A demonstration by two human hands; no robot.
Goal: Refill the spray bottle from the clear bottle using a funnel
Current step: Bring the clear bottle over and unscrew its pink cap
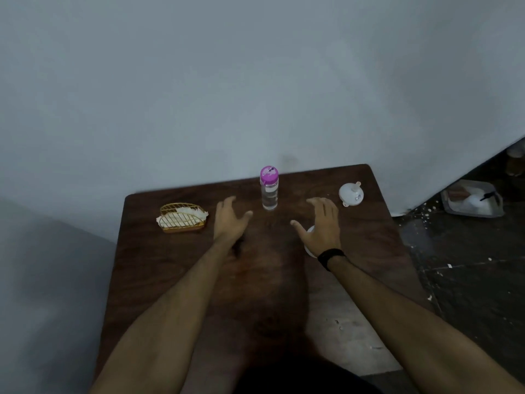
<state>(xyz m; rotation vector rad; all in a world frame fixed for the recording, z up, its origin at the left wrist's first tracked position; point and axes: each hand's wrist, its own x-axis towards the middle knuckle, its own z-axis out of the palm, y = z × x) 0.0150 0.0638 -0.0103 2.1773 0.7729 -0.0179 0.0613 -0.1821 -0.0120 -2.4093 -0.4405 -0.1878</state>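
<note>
A clear bottle [269, 191] with a purple cap stands upright near the far edge of the dark wooden table [176, 280]. A white funnel [351, 193] lies on its side to the bottle's right. My left hand [229, 220] hovers open just left of the bottle, fingers spread, holding nothing. My right hand [321, 226] hovers open to the bottle's right, a black band on its wrist. Beneath the right hand a white object [309, 245] shows only partly; it may be the spray bottle, mostly hidden.
A gold wire holder [181, 217] with white tissues sits at the table's far left. A grey wall rises behind the table. On the dark floor at the right lies a grey tray [473, 199] with white things in it.
</note>
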